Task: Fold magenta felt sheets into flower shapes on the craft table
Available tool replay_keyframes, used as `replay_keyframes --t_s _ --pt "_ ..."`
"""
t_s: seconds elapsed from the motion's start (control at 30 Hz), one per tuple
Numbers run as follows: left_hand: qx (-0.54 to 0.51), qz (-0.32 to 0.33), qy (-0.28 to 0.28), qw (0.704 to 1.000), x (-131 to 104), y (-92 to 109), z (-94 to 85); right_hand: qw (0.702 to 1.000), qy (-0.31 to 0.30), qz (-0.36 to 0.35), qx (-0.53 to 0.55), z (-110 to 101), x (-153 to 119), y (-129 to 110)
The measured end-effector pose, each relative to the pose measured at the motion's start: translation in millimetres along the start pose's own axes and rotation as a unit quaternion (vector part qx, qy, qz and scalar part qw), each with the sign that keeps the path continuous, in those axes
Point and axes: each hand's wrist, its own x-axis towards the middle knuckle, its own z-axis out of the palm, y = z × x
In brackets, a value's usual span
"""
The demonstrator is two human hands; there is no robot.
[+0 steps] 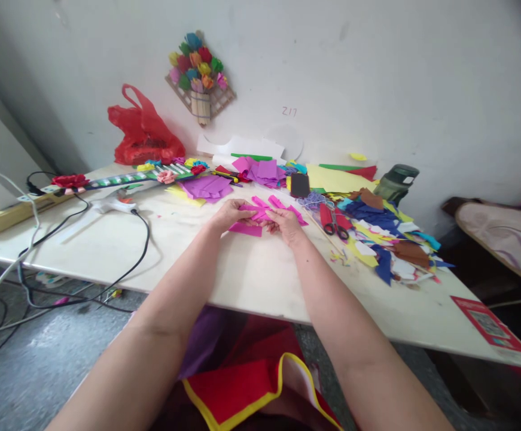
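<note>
Both hands hold a bright pink piece of paper [261, 211] between them, above the middle of the white table. My left hand [232, 215] pinches its left end. My right hand [286, 224] grips the right end with thumb and fingers. Under and around the hands lie more pink paper pieces [247, 229], partly covered by the fingers. Close to my right hand are a black phone-like object [299, 185] and black-handled scissors [334, 227]. Purple paper pieces [207, 187] lie beyond my left hand.
A heap of coloured paper scraps [388, 233] covers the table's right side, with a green bottle [396, 182] behind it. At left are a white glue gun [107, 206], its black cord, a power strip [13, 215] and a red plastic bag [143, 129].
</note>
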Motion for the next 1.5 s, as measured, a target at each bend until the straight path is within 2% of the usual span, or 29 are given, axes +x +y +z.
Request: replay_keyframes --t_s 0.17,0.33,0.57,0.87,1.5 --pt "0.002 0.0 -0.001 1.0 0.4 -0.1 -0.3 0.999 0.022 -0.015 -0.019 0.4 0.8 1.3" --pt "0.002 0.0 -0.001 1.0 0.7 -0.3 -0.1 1.0 0.01 -0.002 -0.01 0.7 -0.9 -1.6" --pt "-0.006 0.001 -0.04 0.999 -1.7 0.5 3.0 0.999 0.022 -0.021 -0.02 3.2 0.6 0.8" --pt "-0.005 -0.026 -0.054 0.998 -5.3 5.3 3.4 0.999 0.023 -0.029 -0.029 3.9 0.9 0.1" --pt "-0.112 -0.039 -0.068 0.991 -5.4 5.1 0.6 0.999 0.006 -0.047 -0.003 0.9 1.4 0.7"
